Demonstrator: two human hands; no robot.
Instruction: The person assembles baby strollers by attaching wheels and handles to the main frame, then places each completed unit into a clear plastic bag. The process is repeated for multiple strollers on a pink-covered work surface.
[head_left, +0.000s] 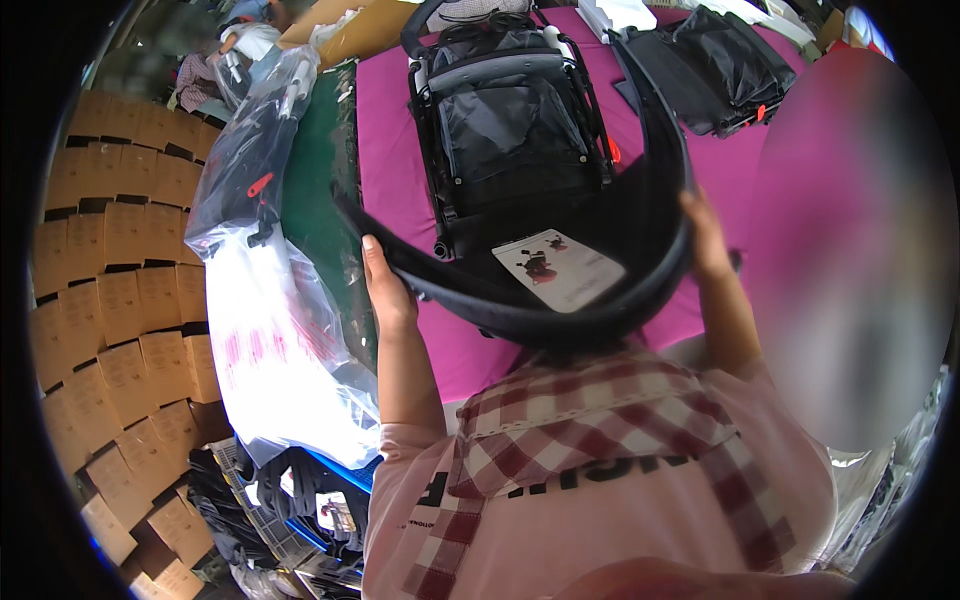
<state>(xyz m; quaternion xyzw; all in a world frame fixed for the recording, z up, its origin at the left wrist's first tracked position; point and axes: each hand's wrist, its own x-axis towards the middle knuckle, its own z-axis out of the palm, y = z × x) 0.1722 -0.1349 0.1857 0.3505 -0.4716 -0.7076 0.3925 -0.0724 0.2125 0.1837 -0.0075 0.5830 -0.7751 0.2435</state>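
In front of my chest I hold a wide, curved black piece (600,325) that looks like a stroller canopy, bowed into a U. My left hand (388,285) grips its left side, with the thumb on the near face. Its right side is held by my right hand (707,235), whose fingers are partly hidden behind it. Inside the curve shows a white card (562,270) with a stroller picture; I cannot tell what it rests on. Just beyond, a folded black stroller frame (515,130) with dark fabric lies on the pink-covered table (390,150).
Another folded black stroller part (710,70) lies at the far right. Along the table's left, a plastic-wrapped bundle (250,190) covers a green surface (320,190). Stacked brown cartons (120,300) fill the left. A crate (335,480) stands by my left. Another person (250,45) is far left.
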